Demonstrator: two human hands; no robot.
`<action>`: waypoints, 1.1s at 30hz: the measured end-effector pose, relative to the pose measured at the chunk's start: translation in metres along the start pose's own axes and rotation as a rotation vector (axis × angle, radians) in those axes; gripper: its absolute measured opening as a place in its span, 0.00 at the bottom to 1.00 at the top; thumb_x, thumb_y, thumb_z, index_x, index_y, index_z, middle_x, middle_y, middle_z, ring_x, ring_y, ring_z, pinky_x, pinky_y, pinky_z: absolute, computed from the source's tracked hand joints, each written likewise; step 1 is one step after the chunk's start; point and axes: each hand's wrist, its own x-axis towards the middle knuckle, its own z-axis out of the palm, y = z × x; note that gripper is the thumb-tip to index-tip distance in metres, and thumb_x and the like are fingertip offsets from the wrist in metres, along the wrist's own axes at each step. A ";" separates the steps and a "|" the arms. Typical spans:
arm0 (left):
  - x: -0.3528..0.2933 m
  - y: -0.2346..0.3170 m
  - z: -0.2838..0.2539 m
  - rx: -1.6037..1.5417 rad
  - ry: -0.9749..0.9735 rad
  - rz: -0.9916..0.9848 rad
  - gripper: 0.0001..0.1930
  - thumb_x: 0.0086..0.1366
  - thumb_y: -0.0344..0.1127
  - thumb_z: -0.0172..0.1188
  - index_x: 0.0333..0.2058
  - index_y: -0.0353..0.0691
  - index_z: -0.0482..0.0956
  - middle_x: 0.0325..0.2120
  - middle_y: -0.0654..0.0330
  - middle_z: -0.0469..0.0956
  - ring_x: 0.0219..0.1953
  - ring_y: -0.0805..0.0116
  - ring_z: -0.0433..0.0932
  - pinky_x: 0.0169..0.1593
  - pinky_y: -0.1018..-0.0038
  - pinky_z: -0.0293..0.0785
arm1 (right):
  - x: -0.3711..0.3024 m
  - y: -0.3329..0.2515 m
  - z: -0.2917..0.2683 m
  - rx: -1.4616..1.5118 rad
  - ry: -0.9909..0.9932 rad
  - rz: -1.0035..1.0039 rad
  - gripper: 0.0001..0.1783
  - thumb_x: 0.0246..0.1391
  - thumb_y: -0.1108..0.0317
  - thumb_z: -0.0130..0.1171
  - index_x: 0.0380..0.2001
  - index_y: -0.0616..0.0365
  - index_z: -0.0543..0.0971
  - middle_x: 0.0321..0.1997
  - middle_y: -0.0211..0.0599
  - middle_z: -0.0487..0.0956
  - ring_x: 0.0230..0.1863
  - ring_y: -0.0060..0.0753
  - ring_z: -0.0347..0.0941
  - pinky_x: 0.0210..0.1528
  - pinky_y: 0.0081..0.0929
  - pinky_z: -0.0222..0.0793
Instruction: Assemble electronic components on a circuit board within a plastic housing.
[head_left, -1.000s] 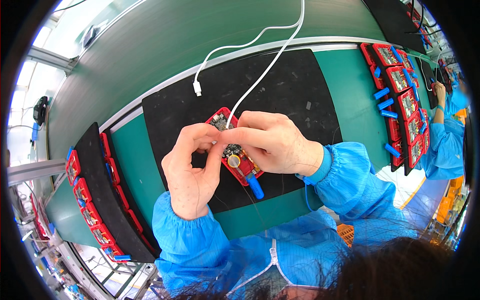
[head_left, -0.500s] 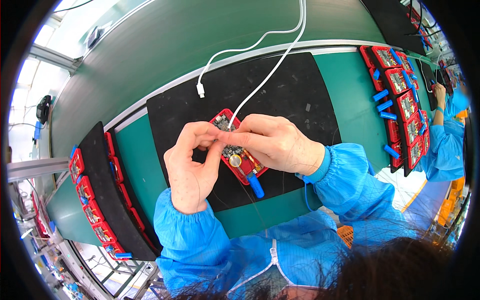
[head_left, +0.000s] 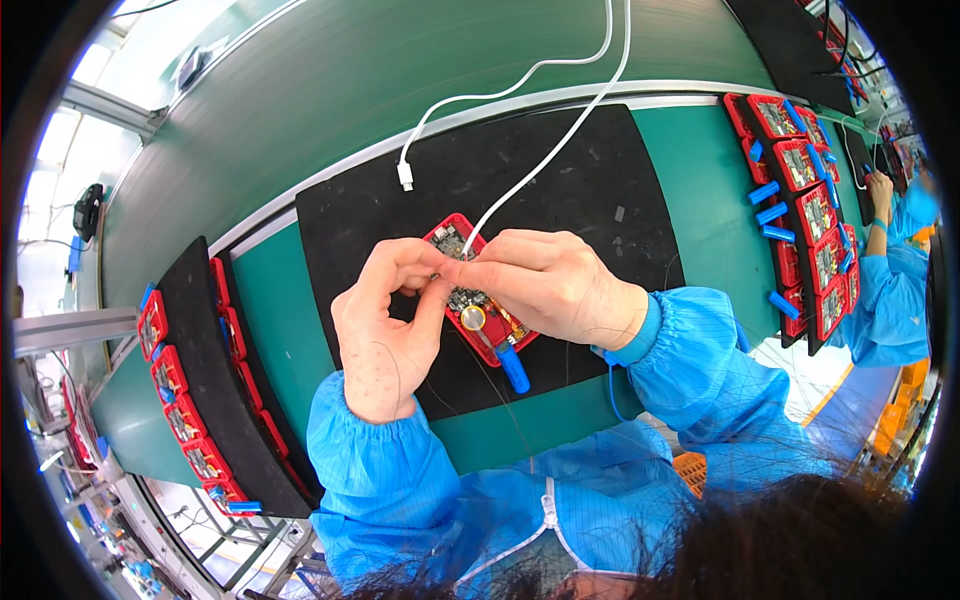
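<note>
A green circuit board (head_left: 450,240) lies in a red open case (head_left: 487,347) in front of me. A round silvery disc (head_left: 473,318) with a yellow edge sits on it, and a blue cylindrical battery (head_left: 514,370) sticks out past the near edge. My left hand (head_left: 392,305) and my right hand (head_left: 550,285) meet over the board, thumbs and forefingers pinched together. The end of a white cable (head_left: 530,165) runs down to the board beside my right fingertips. Whatever the fingers pinch is hidden behind them.
Beneath the case is a black mat (head_left: 590,200) on the green bench. A second white cable plug (head_left: 405,177) lies on its far part. Racks of red cases (head_left: 205,460) stand at the left; more red cases (head_left: 815,210) with blue batteries stand right, near a co-worker (head_left: 885,280).
The white cable's upper part has shifted to the right. My hands stay pinched over the board with hardly any movement; the whole view has shifted very slightly.
</note>
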 end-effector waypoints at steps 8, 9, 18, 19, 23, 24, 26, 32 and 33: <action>0.005 0.001 -0.011 0.020 -0.110 0.037 0.15 0.54 0.17 0.61 0.41 0.37 0.77 0.29 0.60 0.82 0.28 0.77 0.78 0.36 0.78 0.74 | 0.004 0.001 0.003 0.029 0.042 -0.007 0.21 0.35 0.79 0.62 0.39 0.60 0.78 0.36 0.36 0.77 0.34 0.38 0.77 0.32 0.30 0.77; 0.006 0.001 -0.013 -0.001 -0.108 0.031 0.16 0.54 0.16 0.61 0.42 0.37 0.77 0.31 0.59 0.82 0.28 0.77 0.77 0.37 0.78 0.74 | 0.004 0.001 0.005 0.046 0.075 -0.012 0.18 0.39 0.79 0.63 0.38 0.58 0.80 0.30 0.35 0.76 0.28 0.36 0.75 0.27 0.29 0.74; 0.048 0.008 -0.030 0.184 -0.003 -0.037 0.12 0.61 0.23 0.58 0.44 0.35 0.76 0.36 0.61 0.80 0.32 0.79 0.75 0.35 0.80 0.72 | 0.002 -0.002 0.005 0.040 0.082 -0.004 0.12 0.44 0.78 0.65 0.36 0.57 0.82 0.24 0.33 0.76 0.22 0.33 0.74 0.23 0.28 0.72; 0.059 0.000 -0.021 0.201 0.010 -0.006 0.10 0.61 0.26 0.60 0.42 0.35 0.77 0.32 0.58 0.80 0.30 0.76 0.76 0.32 0.78 0.72 | -0.001 0.002 0.006 0.026 0.080 0.004 0.12 0.44 0.77 0.65 0.36 0.57 0.82 0.24 0.33 0.76 0.22 0.33 0.74 0.23 0.27 0.72; 0.097 -0.029 -0.007 0.464 0.043 0.104 0.09 0.56 0.29 0.63 0.37 0.36 0.79 0.26 0.54 0.80 0.25 0.66 0.77 0.32 0.72 0.73 | 0.004 0.000 0.005 0.058 0.033 -0.009 0.14 0.45 0.77 0.61 0.39 0.57 0.79 0.28 0.37 0.75 0.28 0.38 0.75 0.28 0.32 0.74; 0.103 -0.029 -0.008 0.543 0.036 0.137 0.09 0.55 0.30 0.64 0.35 0.36 0.80 0.25 0.53 0.80 0.24 0.62 0.77 0.32 0.69 0.73 | 0.007 -0.004 0.001 0.053 0.048 -0.006 0.14 0.45 0.77 0.61 0.39 0.56 0.80 0.27 0.36 0.75 0.27 0.38 0.75 0.28 0.32 0.74; 0.106 -0.029 -0.008 0.589 0.034 0.153 0.08 0.53 0.30 0.65 0.32 0.36 0.80 0.25 0.53 0.80 0.24 0.60 0.78 0.32 0.67 0.73 | 0.007 -0.001 0.005 0.059 0.053 0.004 0.15 0.45 0.77 0.61 0.39 0.55 0.80 0.27 0.36 0.75 0.26 0.38 0.75 0.28 0.32 0.74; 0.099 -0.030 -0.008 0.617 -0.067 0.279 0.05 0.53 0.28 0.64 0.29 0.36 0.80 0.23 0.55 0.79 0.28 0.56 0.78 0.34 0.63 0.73 | 0.003 0.001 0.005 0.022 0.070 0.016 0.15 0.42 0.80 0.64 0.36 0.54 0.83 0.23 0.31 0.75 0.22 0.31 0.74 0.23 0.27 0.72; 0.093 -0.031 -0.006 0.644 -0.056 0.256 0.04 0.53 0.28 0.64 0.28 0.37 0.80 0.21 0.55 0.78 0.29 0.53 0.78 0.35 0.61 0.72 | 0.002 0.001 0.004 0.034 0.048 0.027 0.16 0.43 0.79 0.63 0.38 0.53 0.82 0.25 0.32 0.75 0.24 0.34 0.74 0.24 0.29 0.72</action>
